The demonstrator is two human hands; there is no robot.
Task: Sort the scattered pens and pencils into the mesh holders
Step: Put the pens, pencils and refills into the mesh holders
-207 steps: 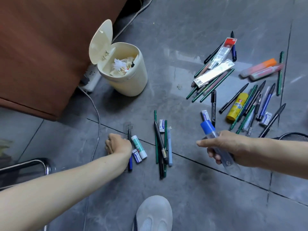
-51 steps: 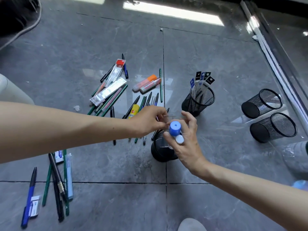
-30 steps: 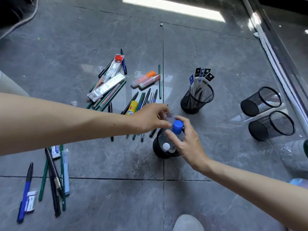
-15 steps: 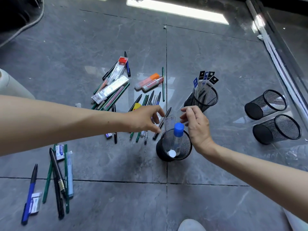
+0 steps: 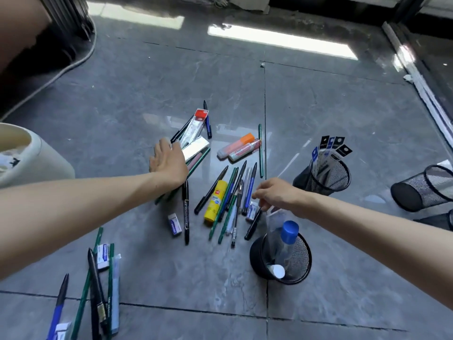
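Pens and pencils lie scattered on the grey tiled floor: a central pile (image 5: 232, 197) with a yellow glue stick (image 5: 216, 201), a far pile under flat packets (image 5: 195, 149), and a near-left group (image 5: 98, 290). My left hand (image 5: 169, 161) lies flat and open over the far pile, palm down. My right hand (image 5: 279, 195) hovers with fingers loosely apart above the central pile's right edge, holding nothing. The nearest black mesh holder (image 5: 304, 261) contains a blue-capped bottle (image 5: 286, 241) and a clear ruler. A second mesh holder (image 5: 328, 177) holds refill packets.
Two more mesh holders (image 5: 421, 192) lie tipped at the right edge. A cream bin (image 5: 36, 163) stands at the left, with a cable behind it. Orange and pink highlighters (image 5: 239, 147) and white erasers (image 5: 174, 223) lie among the pens. A window track runs along the far right.
My right hand has let go of the blue-capped bottle, which now rests in the nearest holder, and has moved left to the central pile. My left hand has reached out to the far pile.
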